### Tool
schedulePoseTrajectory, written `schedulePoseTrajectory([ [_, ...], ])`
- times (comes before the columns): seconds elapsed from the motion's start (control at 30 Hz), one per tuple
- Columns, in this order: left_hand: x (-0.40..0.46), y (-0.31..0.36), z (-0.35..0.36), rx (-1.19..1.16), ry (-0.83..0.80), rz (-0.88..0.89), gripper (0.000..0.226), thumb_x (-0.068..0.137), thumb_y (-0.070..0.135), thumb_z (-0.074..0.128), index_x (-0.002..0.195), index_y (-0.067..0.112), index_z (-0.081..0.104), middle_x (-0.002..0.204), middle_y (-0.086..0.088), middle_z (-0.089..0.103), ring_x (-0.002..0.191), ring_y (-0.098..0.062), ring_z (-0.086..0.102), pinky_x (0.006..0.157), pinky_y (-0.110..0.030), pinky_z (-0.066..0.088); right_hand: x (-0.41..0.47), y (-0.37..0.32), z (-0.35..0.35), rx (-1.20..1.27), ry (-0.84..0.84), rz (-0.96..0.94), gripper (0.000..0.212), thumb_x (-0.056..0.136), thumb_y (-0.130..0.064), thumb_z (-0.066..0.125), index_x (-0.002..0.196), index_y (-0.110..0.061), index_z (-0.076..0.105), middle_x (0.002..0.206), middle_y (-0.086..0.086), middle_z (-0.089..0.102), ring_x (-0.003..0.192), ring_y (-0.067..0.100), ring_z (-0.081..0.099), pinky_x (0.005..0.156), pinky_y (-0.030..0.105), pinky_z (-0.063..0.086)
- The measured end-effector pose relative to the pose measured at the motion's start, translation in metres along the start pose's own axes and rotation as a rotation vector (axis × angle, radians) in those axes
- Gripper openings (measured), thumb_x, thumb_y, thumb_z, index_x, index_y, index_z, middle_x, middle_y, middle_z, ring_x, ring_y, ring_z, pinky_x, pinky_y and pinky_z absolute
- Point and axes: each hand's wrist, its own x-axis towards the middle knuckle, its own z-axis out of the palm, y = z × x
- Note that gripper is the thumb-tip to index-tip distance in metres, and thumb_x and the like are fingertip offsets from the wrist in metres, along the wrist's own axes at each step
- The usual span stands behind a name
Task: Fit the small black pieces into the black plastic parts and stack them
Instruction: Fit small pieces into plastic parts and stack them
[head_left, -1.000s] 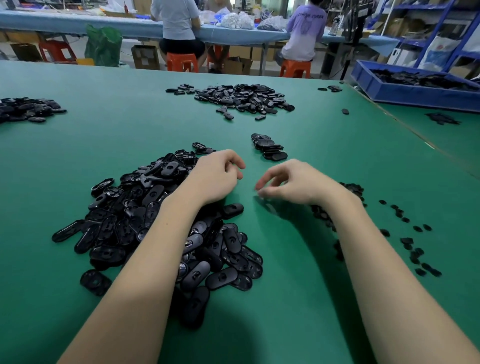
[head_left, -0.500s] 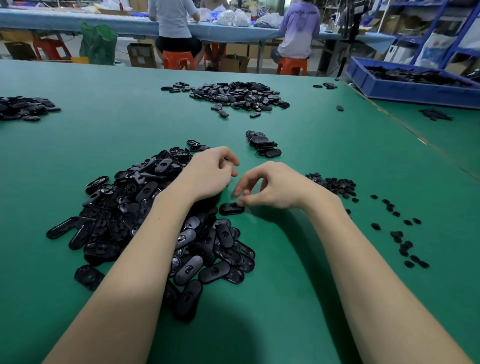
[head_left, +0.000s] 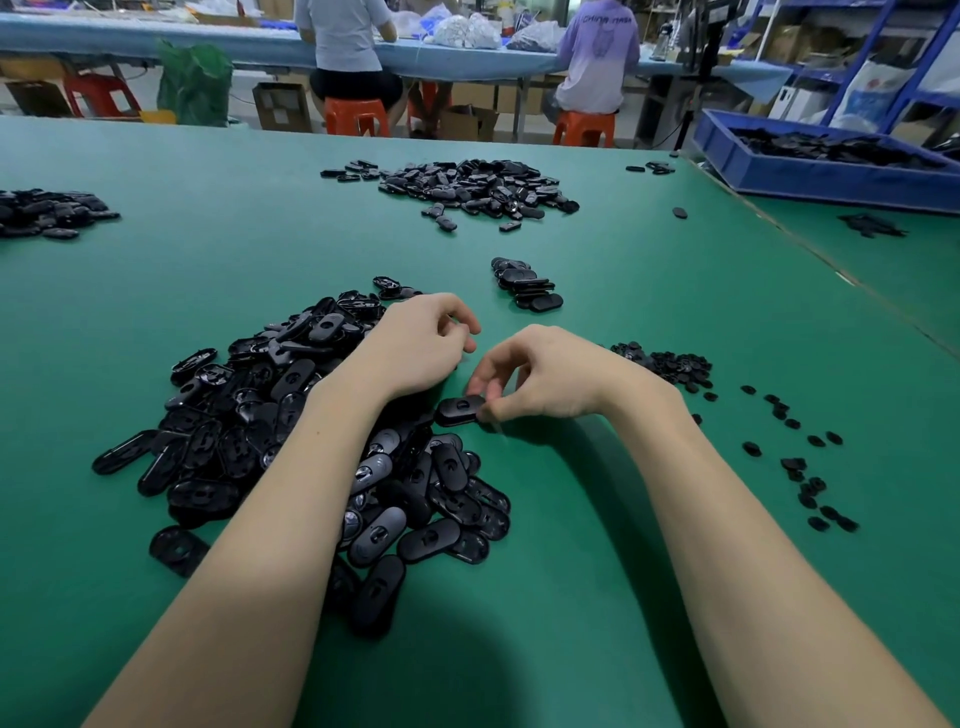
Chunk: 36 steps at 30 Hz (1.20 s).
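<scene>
Half a second ago our right hand (head_left: 545, 376) had only just reached the black oval part (head_left: 460, 409) at the edge of the big pile (head_left: 291, 436); a second ago that hand was over bare green bench (head_left: 597, 545) beside the pile. Now its fingers (head_left: 488, 387) are curled and pinch the near end of that part, which lies just under them, touching the pile's rim. We judge one piece is being seated or the part is being picked out for fitting. Our left hand (head_left: 415, 348) has barely shifted: fingers loosely curled over the pile's top, and whether they hold anything we cannot tell. The small black pieces (head_left: 670, 364) lie just right of our right wrist; the short stack (head_left: 527, 288) sits beyond both hands.

The only readable writing is "CHINA" on a seated person's purple shirt (head_left: 602, 47).
</scene>
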Motion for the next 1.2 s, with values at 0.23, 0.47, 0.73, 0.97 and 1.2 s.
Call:
schedulePoseTrajectory([
  [0.23, -0.001, 0.003, -0.001, -0.037, 0.026, 0.000, 0.021, 0.097, 0.014, 0.049, 0.101, 0.023, 0.068, 0.090, 0.009, 0.074, 0.073, -0.003, 0.064, 0.067, -0.008, 0.043, -0.007, 0.011, -0.012, 0.094, 0.101, 0.019, 0.012, 0.085, -0.029, 0.077, 0.093, -0.038, 0.079, 0.078, -0.018, 0.071, 0.053, -0.005, 0.052, 0.055, 0.009, 0.042],
  [0.47, -0.003, 0.018, 0.014, -0.201, -0.028, -0.013, 0.015, 0.089, 0.020, 0.063, 0.095, 0.031, 0.070, 0.086, 0.005, 0.076, 0.072, -0.012, 0.066, 0.081, -0.033, 0.057, -0.018, 0.032, -0.029, 0.079, 0.324, 0.061, 0.016, 0.087, -0.025, 0.076, 0.096, -0.038, 0.077, 0.080, -0.018, 0.072, 0.054, -0.005, 0.052, 0.053, 0.005, 0.037],
  [0.73, -0.003, 0.017, 0.022, -0.347, -0.057, -0.104, 0.032, 0.088, 0.006, 0.064, 0.105, 0.033, 0.070, 0.081, 0.004, 0.074, 0.068, -0.014, 0.064, 0.076, -0.041, 0.059, -0.025, 0.043, -0.041, 0.040, 0.546, 0.248, 0.013, 0.087, -0.034, 0.070, 0.096, -0.041, 0.076, 0.084, -0.023, 0.071, 0.076, 0.000, 0.064, 0.070, 0.022, 0.050],
  [0.97, -0.005, 0.019, 0.023, -0.447, -0.059, -0.150, 0.032, 0.091, -0.004, 0.058, 0.105, 0.020, 0.073, 0.085, -0.013, 0.066, 0.065, -0.021, 0.071, 0.082, -0.036, 0.062, -0.036, 0.060, -0.045, -0.148, 0.532, 0.527, 0.009, 0.086, -0.036, 0.066, 0.087, -0.040, 0.074, 0.096, -0.017, 0.072, 0.096, 0.016, 0.063, 0.071, 0.028, 0.042],
  [1.2, -0.004, 0.016, 0.022, -0.483, -0.029, -0.179, 0.032, 0.091, -0.003, 0.061, 0.108, 0.022, 0.071, 0.090, -0.022, 0.068, 0.079, -0.026, 0.077, 0.079, -0.037, 0.062, -0.028, 0.059, -0.037, -0.204, 0.559, 0.561, 0.016, 0.090, -0.034, 0.065, 0.102, -0.037, 0.074, 0.089, -0.017, 0.065, 0.096, 0.017, 0.058, 0.077, 0.029, 0.042],
])
